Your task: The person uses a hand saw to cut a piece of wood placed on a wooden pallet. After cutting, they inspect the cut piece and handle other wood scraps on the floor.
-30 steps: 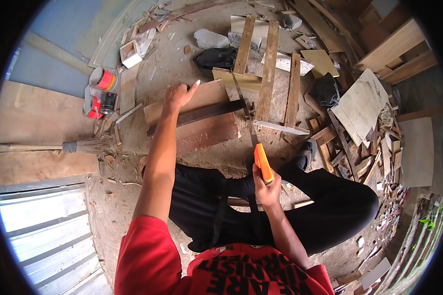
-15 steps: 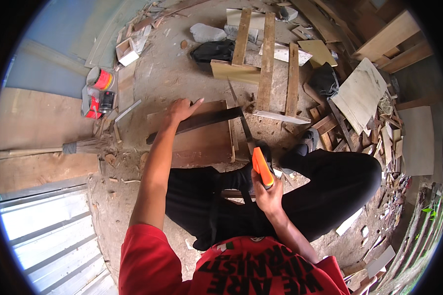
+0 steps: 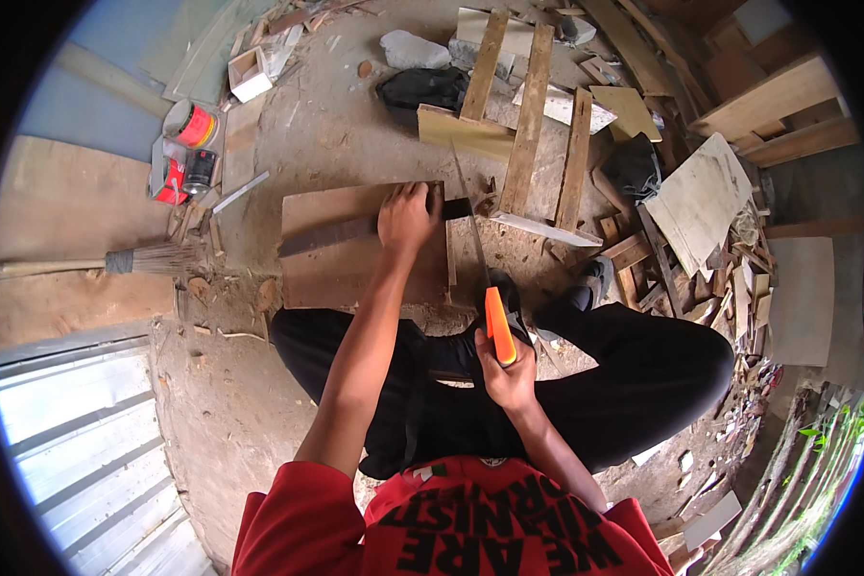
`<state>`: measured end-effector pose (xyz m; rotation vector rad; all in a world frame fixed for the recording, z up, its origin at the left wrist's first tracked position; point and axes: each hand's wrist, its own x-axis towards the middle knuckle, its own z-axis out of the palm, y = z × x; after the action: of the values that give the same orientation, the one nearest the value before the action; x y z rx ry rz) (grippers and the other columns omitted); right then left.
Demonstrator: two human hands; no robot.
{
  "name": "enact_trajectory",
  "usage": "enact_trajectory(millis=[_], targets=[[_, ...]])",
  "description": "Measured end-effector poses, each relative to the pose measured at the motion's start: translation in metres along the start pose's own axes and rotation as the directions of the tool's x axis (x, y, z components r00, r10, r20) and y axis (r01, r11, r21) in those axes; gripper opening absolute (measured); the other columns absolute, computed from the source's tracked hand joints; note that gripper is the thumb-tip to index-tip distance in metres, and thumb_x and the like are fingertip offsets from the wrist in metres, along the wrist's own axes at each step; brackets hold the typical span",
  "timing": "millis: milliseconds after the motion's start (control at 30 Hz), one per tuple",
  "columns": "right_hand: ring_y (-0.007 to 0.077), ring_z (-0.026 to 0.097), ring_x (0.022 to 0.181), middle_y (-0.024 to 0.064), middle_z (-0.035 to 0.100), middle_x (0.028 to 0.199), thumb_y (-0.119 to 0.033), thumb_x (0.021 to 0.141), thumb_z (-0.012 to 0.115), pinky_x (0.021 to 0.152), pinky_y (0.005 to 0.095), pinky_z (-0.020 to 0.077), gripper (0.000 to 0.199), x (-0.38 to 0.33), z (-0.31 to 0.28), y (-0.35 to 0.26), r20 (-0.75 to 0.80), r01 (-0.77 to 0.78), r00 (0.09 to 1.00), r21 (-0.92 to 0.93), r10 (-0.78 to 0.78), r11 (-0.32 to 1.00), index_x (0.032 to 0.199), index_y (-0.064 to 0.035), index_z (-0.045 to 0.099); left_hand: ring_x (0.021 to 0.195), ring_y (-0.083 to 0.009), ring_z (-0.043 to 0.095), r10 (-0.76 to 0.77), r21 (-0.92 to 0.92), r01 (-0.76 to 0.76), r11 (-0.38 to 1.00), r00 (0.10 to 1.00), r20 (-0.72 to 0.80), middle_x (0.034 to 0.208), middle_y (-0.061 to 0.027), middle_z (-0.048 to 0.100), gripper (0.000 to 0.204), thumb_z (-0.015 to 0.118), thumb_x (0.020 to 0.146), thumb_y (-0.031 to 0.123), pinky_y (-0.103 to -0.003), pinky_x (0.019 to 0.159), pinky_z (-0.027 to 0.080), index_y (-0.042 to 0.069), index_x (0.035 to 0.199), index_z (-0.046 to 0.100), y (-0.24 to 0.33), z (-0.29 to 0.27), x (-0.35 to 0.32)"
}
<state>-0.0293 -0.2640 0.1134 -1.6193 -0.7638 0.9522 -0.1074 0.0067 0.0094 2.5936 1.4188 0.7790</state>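
Observation:
My right hand (image 3: 510,373) grips a handsaw by its orange handle (image 3: 497,326). The thin saw blade (image 3: 476,235) points away from me, crossing the dark wooden strip (image 3: 326,236) close to its right end. That strip lies across a brown wooden box or block (image 3: 355,278) in front of my folded legs. My left hand (image 3: 410,219) is closed over the strip near the box's right edge, just left of the blade. Part of the strip is hidden under the hand. Whether the blade has cut into it, I cannot tell.
A wooden frame of slats (image 3: 531,125) stands ahead to the right. Scrap wood (image 3: 634,250) is heaped at the right. On the left are paint cans (image 3: 190,125) and a stick broom (image 3: 154,260). A black bag (image 3: 422,88) lies farther off.
My left hand has come right and closed over the strip near its right end, where before its fingers were spread. The saw has shifted slightly, its blade now against the strip's end portion.

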Motion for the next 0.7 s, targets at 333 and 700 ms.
enact_trajectory(millis=[333,700], targets=[[0.0017,0.044,0.064,-0.0041,0.051,0.062,-0.013,0.093,0.068,0.055,0.0244,0.0397,0.018,0.009,0.007,0.006,-0.005,0.049,0.999,0.028,-0.048,0.998,0.085,0.0017,0.064,0.119,-0.0328,0.054,0.097,-0.196,-0.093,0.976,0.995,0.007,0.119,-0.0104,0.062,0.040,0.072,0.084,0.041,-0.051,0.101,0.040,0.009,0.107,0.064,0.000,-0.028,0.003],[0.0031,0.041,0.061,-0.0060,0.048,0.063,-0.013,0.094,0.068,0.053,0.0260,0.0358,0.023,-0.003,0.011,0.012,-0.037,0.072,0.997,0.052,-0.070,0.996,0.078,0.0007,0.059,0.153,-0.0278,0.013,0.277,-0.011,-0.318,0.948,0.808,0.520,0.164,-0.0132,0.019,0.117,0.084,0.060,0.057,-0.062,0.121,0.002,0.007,0.153,0.033,0.014,-0.074,-0.090]])
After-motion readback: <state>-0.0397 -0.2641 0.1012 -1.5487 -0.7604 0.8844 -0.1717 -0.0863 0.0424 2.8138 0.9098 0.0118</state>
